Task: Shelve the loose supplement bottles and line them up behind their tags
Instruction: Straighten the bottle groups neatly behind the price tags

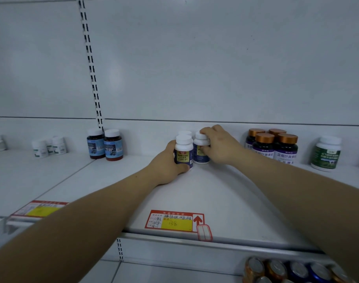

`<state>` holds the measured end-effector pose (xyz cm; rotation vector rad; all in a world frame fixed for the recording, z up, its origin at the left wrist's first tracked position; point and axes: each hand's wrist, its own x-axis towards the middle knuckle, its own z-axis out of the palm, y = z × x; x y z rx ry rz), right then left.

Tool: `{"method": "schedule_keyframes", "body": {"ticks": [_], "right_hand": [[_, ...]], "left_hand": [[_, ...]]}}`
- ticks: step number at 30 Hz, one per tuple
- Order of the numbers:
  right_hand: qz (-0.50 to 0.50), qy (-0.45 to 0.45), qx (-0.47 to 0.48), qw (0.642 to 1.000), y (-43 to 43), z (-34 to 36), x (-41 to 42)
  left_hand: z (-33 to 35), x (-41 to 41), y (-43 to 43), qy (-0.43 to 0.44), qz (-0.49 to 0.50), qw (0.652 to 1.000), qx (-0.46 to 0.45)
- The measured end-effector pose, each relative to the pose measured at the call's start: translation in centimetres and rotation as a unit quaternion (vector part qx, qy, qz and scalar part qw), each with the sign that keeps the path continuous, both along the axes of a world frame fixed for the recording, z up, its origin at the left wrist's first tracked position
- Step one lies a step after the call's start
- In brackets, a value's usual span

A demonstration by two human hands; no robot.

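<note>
We see a white shelf (pixel 235 201) with a broad bare stretch between its metal front lip and the bottles, which stand far back near the rear panel. There is open room on both sides of the central group: a gap to the two dark bottles with blue labels (pixel 105 146) on the left, and a narrower gap to the copper-capped bottles (pixel 274 146) on the right. Beyond those stands a white bottle with a green label (pixel 326 154). Small white bottles (pixel 49 147) stand on the neighbouring bay past the slotted upright (pixel 90 64). Cans (pixel 286 270) show on the shelf below.

A red-bordered price tag (pixel 174 220) lies at the front edge, directly in line with the central group. Its yellow field carries a handwritten "138", beside it a red arrow points up, and the other writing is too blurred for us to read. A second tag (pixel 40 209) on the left is partly hidden by the forearm.

The task bottles are white-capped with dark blue labels. On the front bottle (pixel 183 150) we can read "DHA" among Chinese characters. A second bottle (pixel 201 148) stands just beside it on the right, and the cap of a third (pixel 185 133) shows behind.

Both arms reach straight in over the shelf. The left hand (pixel 168 160) wraps the front bottle low on its body, with the thumb across the base. The right hand (pixel 219 148) curls its fingers over the second bottle's cap and shoulder — both bottles upright on the shelf.
</note>
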<state>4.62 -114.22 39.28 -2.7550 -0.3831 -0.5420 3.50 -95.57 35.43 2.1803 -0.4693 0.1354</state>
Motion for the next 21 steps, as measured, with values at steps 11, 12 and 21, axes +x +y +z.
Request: {"method": "schedule_keyframes", "body": {"ticks": [11,12,21], "right_hand": [[0.031,-0.007,-0.001,0.999,1.2,4.3,-0.9],[0.035,-0.008,0.000,0.999,1.8,4.6,-1.1],[0.102,-0.008,-0.075,0.992,11.7,4.4,-2.2]], "left_hand": [[3.3,-3.3,2.4,0.033,0.092,0.968,0.232],[3.4,-3.8,3.1,0.026,0.099,0.963,0.250],[3.1,-6.8,13.4,0.020,0.135,0.937,0.321]]}}
